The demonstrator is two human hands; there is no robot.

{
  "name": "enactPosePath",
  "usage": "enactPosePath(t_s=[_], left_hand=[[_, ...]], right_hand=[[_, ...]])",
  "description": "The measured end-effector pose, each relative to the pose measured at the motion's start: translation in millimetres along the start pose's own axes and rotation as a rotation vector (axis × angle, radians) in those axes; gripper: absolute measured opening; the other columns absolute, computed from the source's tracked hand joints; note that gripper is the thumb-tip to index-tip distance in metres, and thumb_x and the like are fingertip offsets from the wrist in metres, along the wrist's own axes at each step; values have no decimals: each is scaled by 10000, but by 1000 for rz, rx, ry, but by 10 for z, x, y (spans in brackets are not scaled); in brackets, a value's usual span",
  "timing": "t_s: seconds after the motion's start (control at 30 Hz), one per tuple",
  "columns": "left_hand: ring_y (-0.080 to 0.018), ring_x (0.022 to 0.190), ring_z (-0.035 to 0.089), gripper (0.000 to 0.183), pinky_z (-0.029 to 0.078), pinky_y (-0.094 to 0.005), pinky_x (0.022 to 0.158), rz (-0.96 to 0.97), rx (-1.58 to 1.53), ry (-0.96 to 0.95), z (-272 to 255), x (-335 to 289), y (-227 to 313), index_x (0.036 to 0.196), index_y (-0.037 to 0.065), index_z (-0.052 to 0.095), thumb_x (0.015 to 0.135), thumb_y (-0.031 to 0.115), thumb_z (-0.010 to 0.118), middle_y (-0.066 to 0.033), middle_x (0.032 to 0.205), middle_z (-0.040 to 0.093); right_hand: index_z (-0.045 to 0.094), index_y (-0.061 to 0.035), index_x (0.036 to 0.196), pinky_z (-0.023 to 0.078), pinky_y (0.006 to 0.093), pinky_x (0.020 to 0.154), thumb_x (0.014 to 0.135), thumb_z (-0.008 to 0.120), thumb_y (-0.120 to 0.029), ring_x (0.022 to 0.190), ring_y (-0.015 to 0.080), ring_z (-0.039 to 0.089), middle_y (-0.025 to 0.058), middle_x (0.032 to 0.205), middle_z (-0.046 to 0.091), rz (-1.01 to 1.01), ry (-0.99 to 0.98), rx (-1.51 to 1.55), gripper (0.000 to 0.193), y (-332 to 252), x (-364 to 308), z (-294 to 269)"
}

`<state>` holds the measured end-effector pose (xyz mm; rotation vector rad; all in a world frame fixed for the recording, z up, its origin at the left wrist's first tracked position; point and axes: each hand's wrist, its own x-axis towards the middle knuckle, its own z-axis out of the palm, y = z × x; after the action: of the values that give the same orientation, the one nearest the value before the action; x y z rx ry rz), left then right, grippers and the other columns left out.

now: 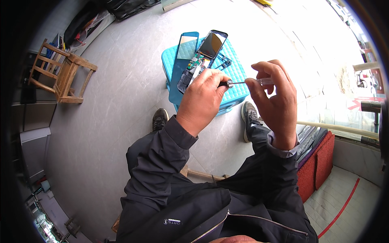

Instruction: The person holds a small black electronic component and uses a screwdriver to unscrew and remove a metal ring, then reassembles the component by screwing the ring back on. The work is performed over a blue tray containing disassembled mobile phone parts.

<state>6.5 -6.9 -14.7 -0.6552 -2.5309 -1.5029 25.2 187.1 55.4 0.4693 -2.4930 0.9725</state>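
My left hand (202,96) was pinching a small dark part with a metal end (229,83), thumb against fingers, over the near right portion of the blue stool (237,72); my right hand (277,94), just off the stool's right side, had its fingers curled and pinched a thin screwdriver (265,81) by its clear handle; the tip met, or very nearly met, the metal end, though I could not tell whether it was seated; as I judged it, the step called for a firm left grip close behind the metal end, light pressure straight along the shaft, and turning from the fingers rather than the wrist; a slanted push could have made the tip slip; staying above the stool also seemed wise, so that anything dropped would land on its top; the screwdriver's long axis lay nearly level, left to right across the stool's right edge, its tip pointing left, inward over the stool, its handle outward; the opened phone (200,61) lay on the stool, its long axis slanting from the far edge toward the near left, its screen end farthest from me, its near end partly hidden by my left hand.
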Motion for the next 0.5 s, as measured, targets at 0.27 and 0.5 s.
enactPosePath(t_s=[0.27, 0.5], left_hand=[[-343, 1074, 703, 202, 573, -417, 937, 21, 18, 11, -8, -13, -12, 1173, 33, 699, 973, 50, 727, -135, 1155, 696], [-339, 1082, 704, 203, 575, -418, 942, 22, 47, 18, -15, -11, -1, 1176, 35, 699, 975, 49, 725, -133, 1157, 693]], right_hand=[[701, -37, 1128, 536, 288, 656, 930, 785, -41, 793, 190, 709, 93, 949, 685, 56, -27, 35, 215, 16, 26, -24], [698, -32, 1146, 535, 299, 648, 921, 815, -83, 767, 189, 712, 92, 934, 701, 79, -20, -68, 259, 8, 4, 22]])
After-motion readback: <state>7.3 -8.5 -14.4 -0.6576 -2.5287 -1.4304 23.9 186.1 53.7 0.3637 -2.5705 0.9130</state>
